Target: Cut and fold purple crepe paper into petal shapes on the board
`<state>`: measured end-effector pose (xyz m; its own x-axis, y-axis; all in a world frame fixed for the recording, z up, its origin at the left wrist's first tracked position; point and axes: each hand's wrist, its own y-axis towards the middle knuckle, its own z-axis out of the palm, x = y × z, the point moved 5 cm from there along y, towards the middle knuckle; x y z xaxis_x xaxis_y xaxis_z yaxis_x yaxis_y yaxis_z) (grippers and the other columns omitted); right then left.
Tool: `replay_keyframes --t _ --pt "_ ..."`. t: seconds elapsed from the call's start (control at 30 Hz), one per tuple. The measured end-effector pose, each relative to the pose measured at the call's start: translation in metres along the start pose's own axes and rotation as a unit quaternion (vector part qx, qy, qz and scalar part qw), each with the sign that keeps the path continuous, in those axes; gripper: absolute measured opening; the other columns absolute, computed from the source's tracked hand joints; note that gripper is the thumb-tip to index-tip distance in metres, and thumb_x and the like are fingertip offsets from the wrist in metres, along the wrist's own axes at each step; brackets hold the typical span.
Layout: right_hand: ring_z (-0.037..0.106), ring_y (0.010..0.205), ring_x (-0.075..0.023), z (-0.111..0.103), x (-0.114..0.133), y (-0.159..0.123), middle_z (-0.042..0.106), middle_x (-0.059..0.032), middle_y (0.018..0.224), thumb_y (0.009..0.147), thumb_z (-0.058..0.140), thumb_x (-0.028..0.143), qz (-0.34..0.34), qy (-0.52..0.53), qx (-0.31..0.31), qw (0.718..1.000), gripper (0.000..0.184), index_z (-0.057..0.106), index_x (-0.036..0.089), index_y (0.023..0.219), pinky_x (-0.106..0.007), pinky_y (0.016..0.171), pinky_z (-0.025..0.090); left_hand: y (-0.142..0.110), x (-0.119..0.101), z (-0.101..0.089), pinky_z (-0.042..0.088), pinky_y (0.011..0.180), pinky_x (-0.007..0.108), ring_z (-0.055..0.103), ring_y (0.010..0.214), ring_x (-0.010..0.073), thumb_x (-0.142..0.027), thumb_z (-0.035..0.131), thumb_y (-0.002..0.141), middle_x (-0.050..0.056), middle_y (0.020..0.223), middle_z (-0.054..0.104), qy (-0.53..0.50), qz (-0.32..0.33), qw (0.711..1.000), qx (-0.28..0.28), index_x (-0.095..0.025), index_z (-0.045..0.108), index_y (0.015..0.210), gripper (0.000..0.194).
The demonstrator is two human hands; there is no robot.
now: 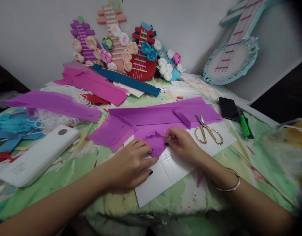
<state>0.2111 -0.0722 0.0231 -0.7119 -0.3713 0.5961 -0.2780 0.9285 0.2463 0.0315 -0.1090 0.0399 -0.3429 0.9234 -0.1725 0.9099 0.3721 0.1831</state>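
A small piece of purple paper [154, 144] with a ragged top edge lies on a white board [153, 188] in front of me. My left hand [131, 162] rests at its left side, fingers extended onto the paper and the thumb apart on the board. At the right edge of the piece, my right hand [182, 144] has thumb and fingertips pinched together on it. Behind both hands spread larger purple paper sheets [156, 113], with a narrow folded purple strip [182, 118] on top. Gold-handled scissors [207, 131] lie on the board, blades slightly apart, right of my right hand.
A white oblong device [37, 157] sits at the left. Pink paper [94, 83] and a blue strip [128, 78] lie farther back, before several flower-decorated model instruments [142, 62]. On the right are a black phone-like slab [229, 108], a green cutter [244, 124] and a thin stick [264, 178].
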Motion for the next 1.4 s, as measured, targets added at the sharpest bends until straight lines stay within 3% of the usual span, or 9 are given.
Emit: replay_keyframes --t 0.13,0.27,0.57,0.97,1.13,1.4 --pt "0.053 0.078 -0.0160 -0.005 0.013 -0.003 0.057 -0.0042 0.083 0.076 0.050 -0.002 -0.080 0.039 -0.008 0.996 0.023 0.060 0.017 0.086 -0.029 0.070 0.042 0.001 0.000 0.003 0.044 0.081 0.048 0.049 0.098 0.0313 -0.030 0.052 0.086 0.016 0.106 0.057 0.021 -0.012 1.000 -0.015 -0.014 0.056 0.121 0.038" --pt "0.058 0.091 -0.0175 0.001 0.031 -0.009 0.064 -0.0077 0.095 0.081 0.049 0.002 -0.181 0.060 0.063 0.980 0.024 0.065 0.016 0.094 -0.032 0.081 0.048 0.001 0.002 0.007 0.046 0.084 0.047 0.050 0.100 0.0305 -0.031 0.051 0.088 0.016 0.107 0.058 0.029 -0.008 0.999 -0.042 -0.010 0.055 0.117 0.036" --pt "0.058 0.103 -0.0189 0.003 0.038 -0.020 0.066 -0.0091 0.108 0.080 0.049 -0.001 -0.257 -0.006 0.139 0.956 0.035 0.068 0.017 0.104 -0.036 0.091 0.048 -0.002 0.005 0.003 0.048 0.084 0.046 0.053 0.099 0.0290 -0.027 0.051 0.089 0.015 0.107 0.059 0.006 0.010 0.999 -0.041 -0.011 0.058 0.112 0.029" --pt "0.056 0.109 -0.0209 0.002 0.050 -0.024 0.066 -0.0117 0.106 0.087 0.045 0.003 -0.282 -0.113 0.151 0.941 0.030 0.069 0.013 0.101 -0.038 0.096 0.046 -0.002 0.004 0.001 0.049 0.083 0.046 0.056 0.099 0.0280 -0.023 0.051 0.089 0.015 0.102 0.062 0.024 0.030 0.997 -0.065 -0.013 0.059 0.112 0.027" --pt "0.056 0.110 -0.0209 0.001 0.051 -0.026 0.066 -0.0119 0.108 0.087 0.047 0.005 -0.284 -0.116 0.147 0.940 0.027 0.068 0.013 0.102 -0.038 0.096 0.046 -0.002 0.003 0.001 0.049 0.083 0.045 0.057 0.098 0.0270 -0.023 0.052 0.089 0.013 0.101 0.063 0.030 0.023 0.997 -0.069 -0.015 0.059 0.113 0.027" --pt "0.053 0.114 -0.0194 0.001 0.051 -0.027 0.067 -0.0085 0.108 0.085 0.047 0.002 -0.262 -0.089 0.179 0.944 0.038 0.060 0.016 0.117 -0.038 0.101 0.042 -0.002 0.004 0.001 0.049 0.083 0.044 0.057 0.096 0.0260 -0.022 0.053 0.088 0.012 0.098 0.063 0.012 0.008 0.997 -0.071 -0.016 0.061 0.109 0.024"
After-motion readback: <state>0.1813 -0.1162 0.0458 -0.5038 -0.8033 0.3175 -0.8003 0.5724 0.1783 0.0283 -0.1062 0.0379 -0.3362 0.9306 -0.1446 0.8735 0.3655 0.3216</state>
